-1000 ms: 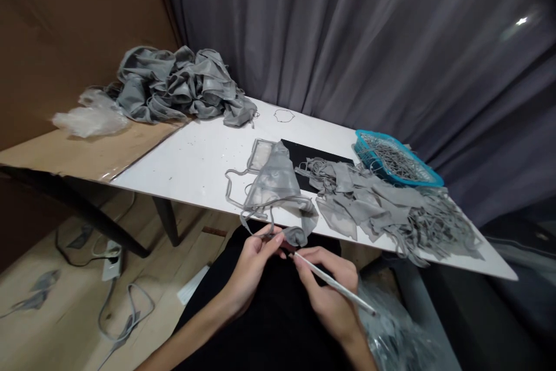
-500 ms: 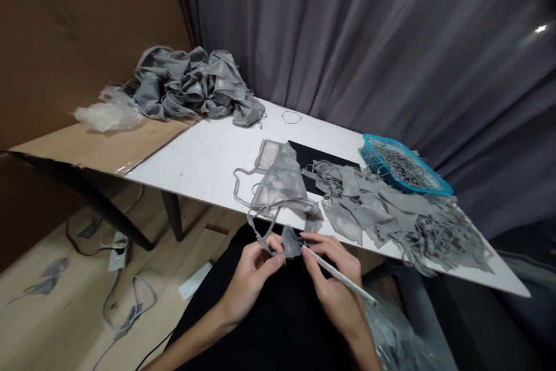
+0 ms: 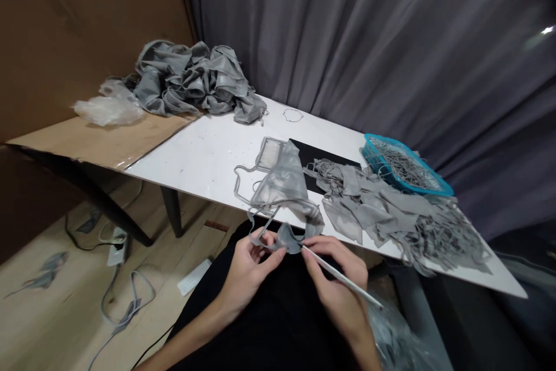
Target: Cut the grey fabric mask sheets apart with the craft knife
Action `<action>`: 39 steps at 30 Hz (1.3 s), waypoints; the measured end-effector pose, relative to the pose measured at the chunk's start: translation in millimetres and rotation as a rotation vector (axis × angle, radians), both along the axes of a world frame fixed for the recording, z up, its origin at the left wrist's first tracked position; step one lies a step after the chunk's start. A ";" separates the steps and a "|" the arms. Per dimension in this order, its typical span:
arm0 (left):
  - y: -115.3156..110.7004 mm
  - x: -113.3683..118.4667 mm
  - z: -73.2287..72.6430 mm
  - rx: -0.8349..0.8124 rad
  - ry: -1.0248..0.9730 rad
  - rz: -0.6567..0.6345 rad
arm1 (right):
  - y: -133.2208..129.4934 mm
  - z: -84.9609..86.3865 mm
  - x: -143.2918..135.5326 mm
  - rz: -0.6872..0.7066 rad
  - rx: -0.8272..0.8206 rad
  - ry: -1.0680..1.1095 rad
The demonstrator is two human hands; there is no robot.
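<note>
Count, head view. Hands: 2, left hand [image 3: 247,267] and right hand [image 3: 337,278]. White stick [image 3: 343,278]: 1. Grey piece [image 3: 288,239] between fingers: 1. White table [image 3: 200,154]: 1; dark legs [image 3: 172,213] at its left part: 2. Blue basket [image 3: 391,176]: 1. Black sheet [image 3: 313,154]: 1. Large grey heaps on tabletop: 2, one of cloth [image 3: 197,79], one of scraps [image 3: 382,206]; pieces within overlap, uncountable. Clear plastic bundles: 2, one atop cardboard [image 3: 108,110], one below table [image 3: 402,333]. Power strip [image 3: 117,250]: 1. Thin dark loop [image 3: 293,116]: 1.
</note>
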State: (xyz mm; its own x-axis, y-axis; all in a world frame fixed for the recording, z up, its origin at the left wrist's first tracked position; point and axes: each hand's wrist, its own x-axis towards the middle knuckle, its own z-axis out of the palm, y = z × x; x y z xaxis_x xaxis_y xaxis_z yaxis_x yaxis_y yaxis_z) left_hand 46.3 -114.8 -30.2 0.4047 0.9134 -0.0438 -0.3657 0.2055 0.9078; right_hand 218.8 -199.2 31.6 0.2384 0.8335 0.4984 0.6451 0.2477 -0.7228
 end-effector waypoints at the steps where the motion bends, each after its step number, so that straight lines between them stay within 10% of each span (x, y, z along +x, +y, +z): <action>1: 0.2 0.0 -0.6 -0.002 -0.004 0.012 | 1.8 0.7 -2.6 0.007 -0.008 0.017; 39: -1.3 -2.0 18.2 -0.225 -0.124 -0.139 | 7.5 -4.3 -24.6 -0.064 -0.080 0.250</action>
